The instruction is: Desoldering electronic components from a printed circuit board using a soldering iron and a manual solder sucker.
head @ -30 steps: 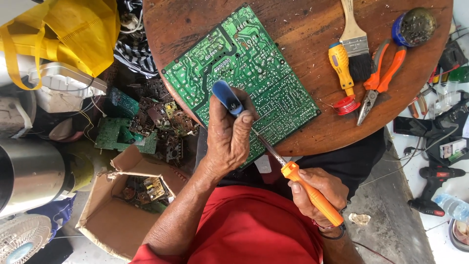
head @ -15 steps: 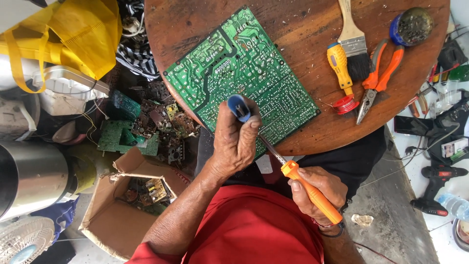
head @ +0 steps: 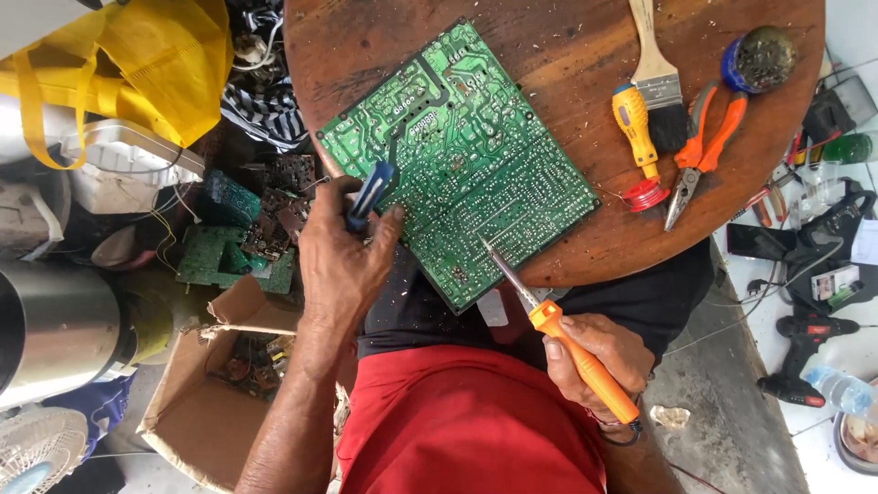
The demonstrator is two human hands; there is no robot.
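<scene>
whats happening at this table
A person sits at a round wooden table with a large green circuit board lying solder side up. The right hand holds an orange-handled soldering iron, its metal tip resting on the board's near edge. The left hand holds a blue-handled tool at the board's left edge. A paintbrush, a yellow screwdriver and orange-handled pliers lie unused farther back.

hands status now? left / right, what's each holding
Left hand: closed on a blue-handled desoldering pump at the green circuit board edge.
Right hand: closed on an orange-handled soldering iron, tip on the board.
</scene>
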